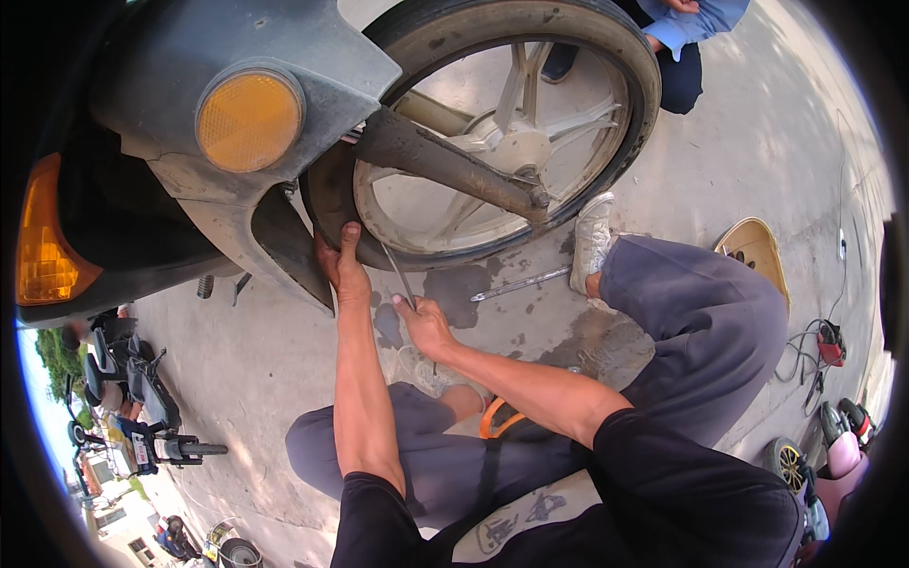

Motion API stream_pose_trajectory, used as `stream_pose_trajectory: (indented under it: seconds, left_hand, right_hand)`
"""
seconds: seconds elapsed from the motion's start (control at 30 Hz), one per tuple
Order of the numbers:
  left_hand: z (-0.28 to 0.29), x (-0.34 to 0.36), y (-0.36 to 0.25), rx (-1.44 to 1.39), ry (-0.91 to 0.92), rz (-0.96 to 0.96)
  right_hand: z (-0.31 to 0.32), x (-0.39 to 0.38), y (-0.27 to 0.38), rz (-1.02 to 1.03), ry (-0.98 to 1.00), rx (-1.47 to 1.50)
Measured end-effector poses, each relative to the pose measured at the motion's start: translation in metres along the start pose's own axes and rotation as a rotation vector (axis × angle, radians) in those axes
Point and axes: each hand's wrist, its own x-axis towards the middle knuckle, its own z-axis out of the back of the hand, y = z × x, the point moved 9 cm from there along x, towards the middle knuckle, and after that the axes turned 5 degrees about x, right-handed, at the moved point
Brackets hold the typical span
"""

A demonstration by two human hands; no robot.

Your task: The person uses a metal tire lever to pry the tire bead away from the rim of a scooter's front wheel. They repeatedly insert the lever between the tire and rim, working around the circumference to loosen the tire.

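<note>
Left hand: thumb raised, clasped on the tyre, fingers partly hidden. Right hand, just right of the left: closed around a thin metal lever, far end at the tyre's inner edge. Cast wheel: ahead of both hands. Metal bar: on the ground, right of the right hand. Tan basin: farther right.

There are the person's two hands, two metal rods, one large wheel and one tan bowl.
</note>
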Motion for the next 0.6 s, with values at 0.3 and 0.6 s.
stream_pose_trajectory:
  seconds: [0.3,0.6]
  left_hand:
    - [-0.024,0.019,-0.037,0.070,0.087,-0.150]
    - [-0.010,0.019,-0.013,-0.091,0.063,-0.068]
  right_hand:
    - [0.005,0.017,0.010,0.078,0.057,-0.123]
    - [0.030,-0.023,0.014,0.065,-0.086,-0.197]
